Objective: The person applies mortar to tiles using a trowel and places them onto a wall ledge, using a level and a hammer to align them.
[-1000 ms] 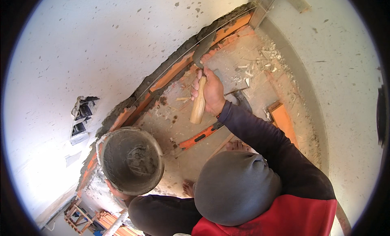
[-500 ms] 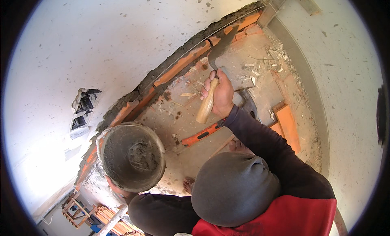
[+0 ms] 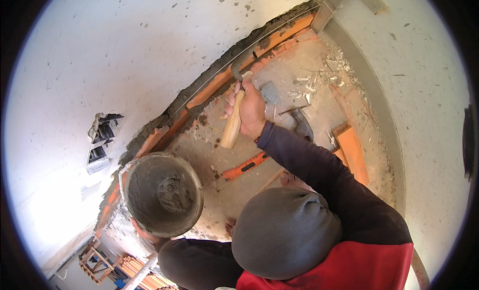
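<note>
My right hand (image 3: 247, 108) is closed round the wooden handle of a trowel (image 3: 229, 133), whose grey metal end reaches the mortar-edged orange bricks (image 3: 209, 90) along the wall's foot; the blade is mostly out of sight. My left hand (image 3: 142, 230) grips a bucket (image 3: 139, 190) of grey mortar from beneath, its fingers partly hidden by it. A pale string runs along the brick row. Below my right hand an orange spirit level (image 3: 239, 170) lies on the dusty floor.
White walls (image 3: 90, 50) enclose the narrow corner, the left one with a broken opening (image 3: 102, 140). Loose orange bricks (image 3: 352, 150), a dark metal tool (image 3: 299, 123) and pale rubble (image 3: 334, 65) lie on the floor. Wooden frames (image 3: 97, 262) stand at lower left.
My right hand and trowel first moved right, then back left and slightly up, and the blade has turned so less of it shows. The bucket stays nearly in place.
</note>
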`<move>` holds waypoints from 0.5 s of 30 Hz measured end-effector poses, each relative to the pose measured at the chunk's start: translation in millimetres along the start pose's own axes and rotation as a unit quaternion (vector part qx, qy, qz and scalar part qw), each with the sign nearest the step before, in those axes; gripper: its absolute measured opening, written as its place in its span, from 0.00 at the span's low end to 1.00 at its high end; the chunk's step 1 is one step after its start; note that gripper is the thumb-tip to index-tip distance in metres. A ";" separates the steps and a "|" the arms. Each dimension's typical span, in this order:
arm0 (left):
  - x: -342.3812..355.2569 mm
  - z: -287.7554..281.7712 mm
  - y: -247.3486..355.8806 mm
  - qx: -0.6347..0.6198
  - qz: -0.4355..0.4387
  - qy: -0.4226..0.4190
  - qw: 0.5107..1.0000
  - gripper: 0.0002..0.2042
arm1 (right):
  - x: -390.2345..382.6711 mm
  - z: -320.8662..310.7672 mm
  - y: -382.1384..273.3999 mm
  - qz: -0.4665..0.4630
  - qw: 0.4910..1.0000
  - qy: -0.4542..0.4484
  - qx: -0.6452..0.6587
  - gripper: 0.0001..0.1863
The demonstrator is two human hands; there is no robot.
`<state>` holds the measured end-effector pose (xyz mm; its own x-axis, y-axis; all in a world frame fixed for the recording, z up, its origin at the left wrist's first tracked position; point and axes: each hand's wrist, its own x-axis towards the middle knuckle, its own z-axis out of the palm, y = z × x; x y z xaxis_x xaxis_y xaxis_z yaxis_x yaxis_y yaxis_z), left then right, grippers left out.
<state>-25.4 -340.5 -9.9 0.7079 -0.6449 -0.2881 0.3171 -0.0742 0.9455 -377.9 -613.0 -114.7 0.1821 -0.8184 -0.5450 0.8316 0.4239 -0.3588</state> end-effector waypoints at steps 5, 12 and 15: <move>7.7 -22.3 -0.1 -0.006 0.014 -0.066 0.998 0.27 | 12.1 10.0 10.0 -0.029 0.998 0.005 0.053 0.17; -1.5 0.6 2.7 -0.027 -0.004 -0.036 0.999 0.27 | 17.2 5.8 6.3 -0.031 0.999 0.008 0.028 0.17; 1.5 -6.0 1.7 -0.024 0.003 -0.034 0.999 0.27 | 10.6 5.0 3.0 -0.068 0.997 -0.011 0.043 0.17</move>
<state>-20.0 -337.0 -9.6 0.6657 -0.6954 -0.2707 0.3446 -0.0354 0.9381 -370.9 -622.4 -117.8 0.0756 -0.8744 -0.4792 0.8911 0.2749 -0.3611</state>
